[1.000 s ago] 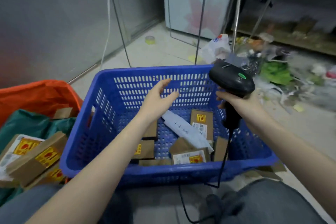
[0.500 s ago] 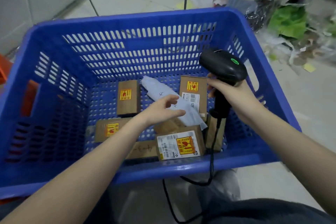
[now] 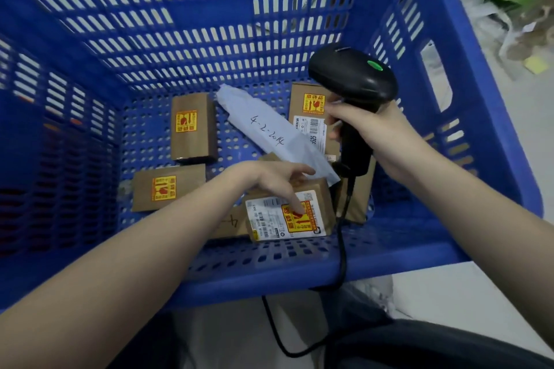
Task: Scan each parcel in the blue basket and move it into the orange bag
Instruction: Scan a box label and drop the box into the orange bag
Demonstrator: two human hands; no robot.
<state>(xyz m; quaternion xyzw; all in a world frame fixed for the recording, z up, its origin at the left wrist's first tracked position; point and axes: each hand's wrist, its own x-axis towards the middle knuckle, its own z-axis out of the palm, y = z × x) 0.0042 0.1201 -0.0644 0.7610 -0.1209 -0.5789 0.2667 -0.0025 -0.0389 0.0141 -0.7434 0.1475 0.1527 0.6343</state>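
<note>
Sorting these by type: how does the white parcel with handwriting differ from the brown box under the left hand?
The white parcel is a soft, long wrapped packet; the brown box is rigid cardboard. The white parcel bears only handwriting; the brown box carries a printed label and a yellow sticker. The white parcel lies diagonally, untouched; the left hand touches the brown box. Both sit in the blue basket.

I see a bright blue basket [image 3: 209, 39] whose walls are patterned with rows of narrow slots and whose floor is dotted with small holes. Inside lie plain brown cardboard parcels; one [image 3: 193, 127] carries a yellow sticker with red markings, as does another [image 3: 168, 190]. A third parcel [image 3: 287, 212] wears a white label with black print beside a yellow and red sticker. A pale blue-grey package [image 3: 269, 131] bears dark handwriting. I see a black scanner [image 3: 353, 81] with a green spot on top and a black cable [image 3: 341, 248].
</note>
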